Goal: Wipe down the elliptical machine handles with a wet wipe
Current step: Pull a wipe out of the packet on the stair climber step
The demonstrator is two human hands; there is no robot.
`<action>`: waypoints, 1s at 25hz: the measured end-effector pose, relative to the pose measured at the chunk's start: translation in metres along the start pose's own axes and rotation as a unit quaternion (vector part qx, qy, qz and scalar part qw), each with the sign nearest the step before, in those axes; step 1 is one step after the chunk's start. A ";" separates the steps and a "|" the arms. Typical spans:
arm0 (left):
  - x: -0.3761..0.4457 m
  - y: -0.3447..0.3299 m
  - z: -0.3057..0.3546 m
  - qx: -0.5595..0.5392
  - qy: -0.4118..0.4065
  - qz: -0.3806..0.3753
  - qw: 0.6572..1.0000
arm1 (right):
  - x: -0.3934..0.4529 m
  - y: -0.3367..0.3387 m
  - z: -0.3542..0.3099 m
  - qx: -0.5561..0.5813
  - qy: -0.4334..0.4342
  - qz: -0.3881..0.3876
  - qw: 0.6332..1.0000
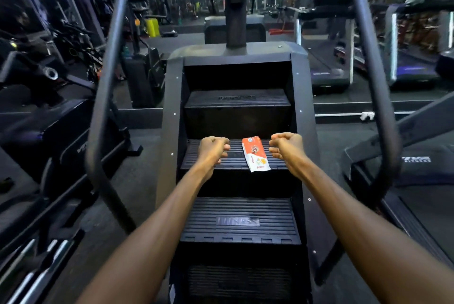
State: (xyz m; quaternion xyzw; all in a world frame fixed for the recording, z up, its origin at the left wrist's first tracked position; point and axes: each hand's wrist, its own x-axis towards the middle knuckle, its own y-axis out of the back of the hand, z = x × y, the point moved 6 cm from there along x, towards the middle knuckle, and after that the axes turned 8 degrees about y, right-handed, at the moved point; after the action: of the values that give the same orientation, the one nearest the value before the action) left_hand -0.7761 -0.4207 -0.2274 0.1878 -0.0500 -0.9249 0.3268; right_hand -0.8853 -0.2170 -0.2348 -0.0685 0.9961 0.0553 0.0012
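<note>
One wet wipe pack (256,154), orange and white with a little cartoon print, flat and soft looking, lying on a ribbed black step (235,156) of the stair machine, sort of between both hands. Left hand (213,150) and right hand (286,147) hover on either side of it, fingers loosely curled, each grip relaxed with nothing in it. Two grey handrails (108,78) run up the sides. Four steps visible. Dim gym all round, dark floor, treadmills (326,58) off to the right.
</note>
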 end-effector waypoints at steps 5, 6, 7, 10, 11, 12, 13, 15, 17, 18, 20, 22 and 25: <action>0.118 -0.043 -0.009 0.038 0.020 -0.045 0.998 | 0.093 -0.046 0.046 -0.090 -0.004 0.010 0.996; 0.144 -0.052 -0.014 0.055 0.032 -0.053 0.997 | 0.111 -0.056 0.058 -0.121 -0.010 0.012 0.993; 0.165 -0.061 -0.021 0.070 0.045 -0.061 0.995 | 0.127 -0.064 0.070 -0.150 -0.018 0.015 0.988; 0.221 -0.093 -0.041 0.105 0.068 -0.098 0.987 | 0.172 -0.082 0.105 -0.236 -0.025 0.023 0.971; 0.234 -0.103 -0.050 0.117 0.074 -0.111 0.984 | 0.182 -0.086 0.112 -0.263 -0.027 0.019 0.964; 0.247 -0.113 -0.059 0.131 0.083 -0.122 0.980 | 0.195 -0.090 0.124 -0.283 -0.029 0.010 0.959; 0.260 -0.121 -0.068 0.145 0.094 -0.133 0.976 | 0.207 -0.095 0.137 -0.301 -0.032 -0.004 0.953; 0.281 -0.136 -0.088 0.171 0.110 -0.167 0.965 | 0.226 -0.106 0.160 -0.348 -0.030 -0.035 0.937; 0.297 -0.150 -0.107 0.182 0.128 -0.201 0.954 | 0.243 -0.116 0.187 -0.404 -0.036 -0.069 0.911; 0.303 -0.155 -0.115 0.186 0.135 -0.212 0.950 | 0.248 -0.121 0.199 -0.432 -0.034 -0.087 0.897; 0.308 -0.164 -0.127 0.196 0.145 -0.229 0.943 | 0.251 -0.129 0.211 -0.484 -0.007 -0.109 0.868; 0.312 -0.172 -0.133 0.200 0.153 -0.238 0.938 | 0.255 -0.131 0.215 -0.508 0.027 -0.092 0.856; 0.317 -0.176 -0.133 0.191 0.161 -0.240 0.938 | 0.259 -0.126 0.208 -0.481 0.043 -0.054 0.874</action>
State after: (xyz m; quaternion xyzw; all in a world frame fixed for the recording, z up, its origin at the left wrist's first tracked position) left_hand -1.0555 -0.4768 -0.4879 0.3992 -0.1261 -0.9063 0.0573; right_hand -1.1256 -0.3536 -0.4585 -0.1168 0.8406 0.5240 -0.0722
